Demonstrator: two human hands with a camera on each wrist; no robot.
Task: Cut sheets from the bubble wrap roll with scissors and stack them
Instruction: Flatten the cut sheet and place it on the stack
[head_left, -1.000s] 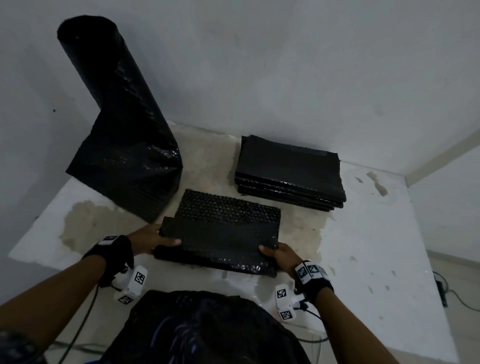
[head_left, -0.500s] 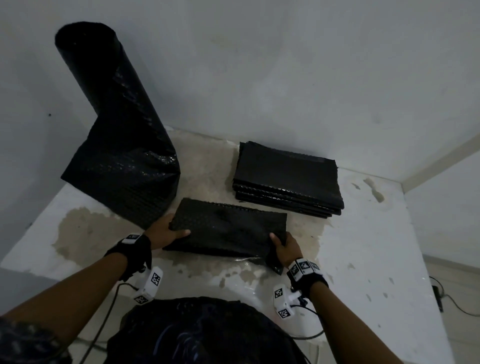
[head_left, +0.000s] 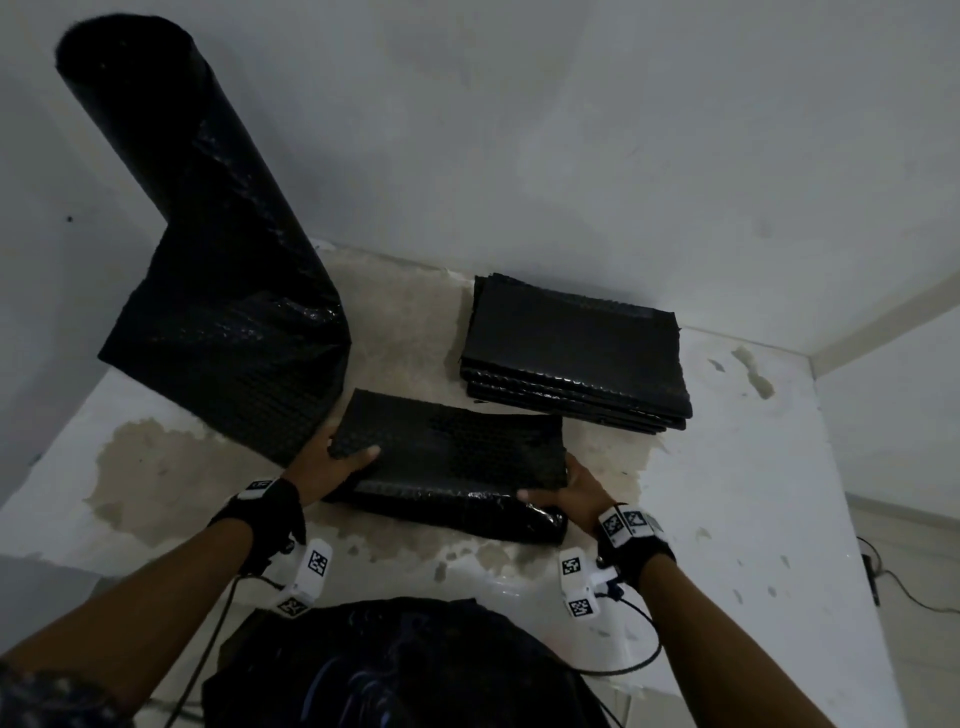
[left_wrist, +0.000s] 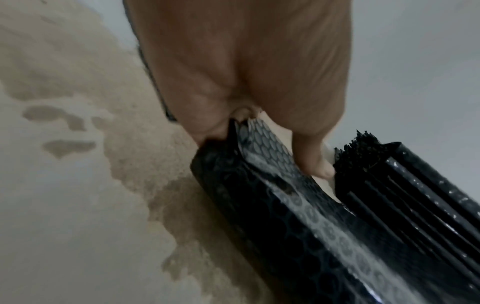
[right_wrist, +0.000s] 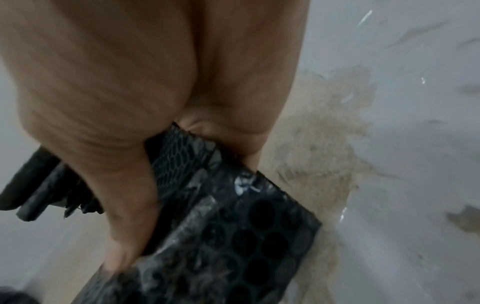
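Observation:
A folded black bubble wrap sheet (head_left: 452, 457) is held between both hands just above the white table (head_left: 753, 493). My left hand (head_left: 337, 462) grips its left end, thumb on top; in the left wrist view the folded sheet (left_wrist: 272, 216) sits between thumb and fingers. My right hand (head_left: 563, 493) grips the right end, and the right wrist view shows the folded sheet (right_wrist: 221, 226) pinched under the thumb. A stack of folded black sheets (head_left: 571, 353) lies behind it to the right. The black bubble wrap roll (head_left: 208, 249) leans at the back left, its loose end draped on the table. No scissors are visible.
White walls close in behind and to the left. The table's paint is worn to a beige patch (head_left: 156, 467) around the work area. Wrist-camera cables hang at the near edge. A cable (head_left: 904, 592) runs across the floor at the right.
The sheet has been folded over from the near side into a thicker bundle, and both hands have carried it a little further back, toward the stack.

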